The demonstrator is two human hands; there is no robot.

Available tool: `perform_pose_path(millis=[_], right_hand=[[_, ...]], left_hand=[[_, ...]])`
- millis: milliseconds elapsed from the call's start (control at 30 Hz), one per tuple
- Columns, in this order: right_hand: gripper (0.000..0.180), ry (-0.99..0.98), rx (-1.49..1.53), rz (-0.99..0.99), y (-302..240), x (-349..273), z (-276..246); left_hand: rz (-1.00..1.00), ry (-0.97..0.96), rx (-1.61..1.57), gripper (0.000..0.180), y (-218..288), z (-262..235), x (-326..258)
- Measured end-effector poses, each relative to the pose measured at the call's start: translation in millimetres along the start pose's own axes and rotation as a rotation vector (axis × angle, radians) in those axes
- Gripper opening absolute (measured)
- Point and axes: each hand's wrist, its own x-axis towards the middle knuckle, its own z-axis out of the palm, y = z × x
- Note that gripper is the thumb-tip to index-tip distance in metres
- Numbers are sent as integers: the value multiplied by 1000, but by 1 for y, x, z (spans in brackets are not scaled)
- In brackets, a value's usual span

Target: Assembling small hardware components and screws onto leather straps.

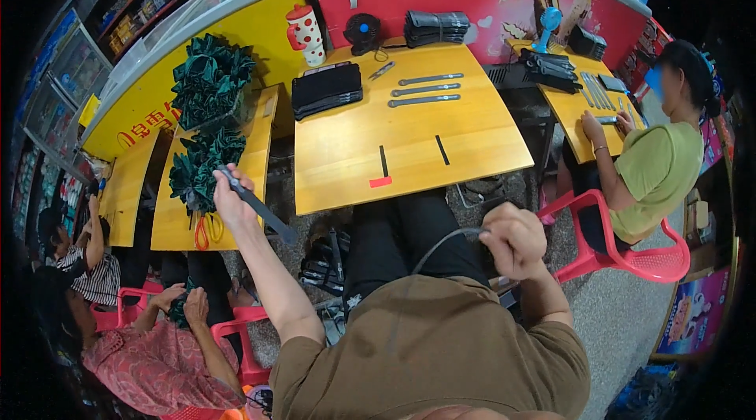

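A flat grey strip (256, 203) is held by the left hand (230, 201) left of the desk (409, 140), while a curved dark band (445, 240) is gripped by the right hand's (516, 240) fingers just below it.

The thin cable's (441, 243) end hides inside the right hand (513, 240). The co-worker's face (671, 83) is blurred.

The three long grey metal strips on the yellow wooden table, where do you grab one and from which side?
Probably best by an end. The three long grey metal strips lie flat, side by side and apart, running left to right on the yellow wooden table. Come from above at the right-hand tips, where the tabletop looks bare, and pinch across the narrow width.
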Motion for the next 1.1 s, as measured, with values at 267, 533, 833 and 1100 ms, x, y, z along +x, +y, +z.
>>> perform_pose_path(millis=[267, 533, 833, 1100], right_hand=[[13, 23, 20, 260, 47, 27, 18], [10, 128, 105, 426, 101, 40, 24], [12, 189, 1, 700, 259, 19, 62], [15, -69, -511, 708, 353, 10, 88]], left_hand=[[-453, -685, 681, 29, -65, 130, -100], [-158, -927, 936, 12, -123, 138, -69], [-536, -765, 1096, 14, -189, 196, 36], [-264, -677, 1760, 33, -271, 204, 79]])
